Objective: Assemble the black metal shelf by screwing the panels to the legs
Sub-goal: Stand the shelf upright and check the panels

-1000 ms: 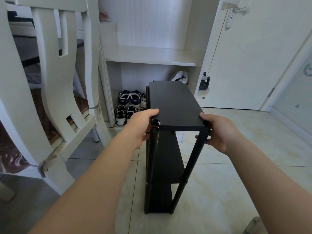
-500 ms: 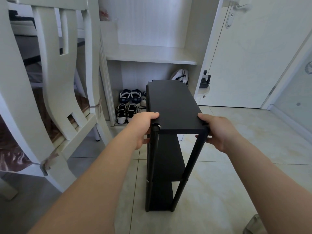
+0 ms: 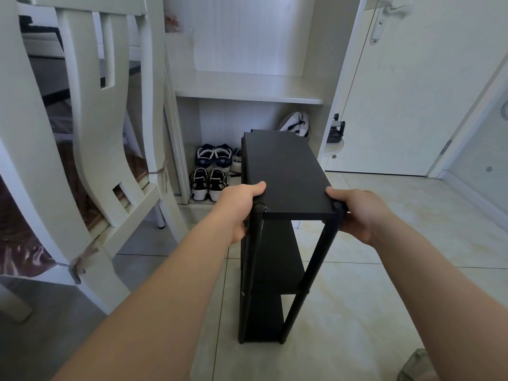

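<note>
The black metal shelf (image 3: 286, 273) is seen standing upright on the tiled floor (image 3: 357, 298), with three panels already seated between its legs. The long axis of its top panel (image 3: 286, 174) runs straight away from the person, towards the white cabinet (image 3: 247, 86) and the shoes (image 3: 210, 171) tucked beneath it. Only the near short end is presented to the hands.

That end is gripped from both sides. The left hand (image 3: 239, 207) is closed about the corner at the near left leg (image 3: 254, 243), its thumb laid over the panel's edge. The right hand (image 3: 357, 213) is closed about the opposite corner at the near right leg (image 3: 324, 248), thumb on top. Whether the hidden fingers are wrapped round the legs or hooked under the panel cannot be told from this angle.

Both hands lie equally near, level with each other across the short width. Any lift or shift would therefore be made from one end, it is judged, with the far end left unsupported. A white chair (image 3: 110, 133) stands close by on the left.
</note>
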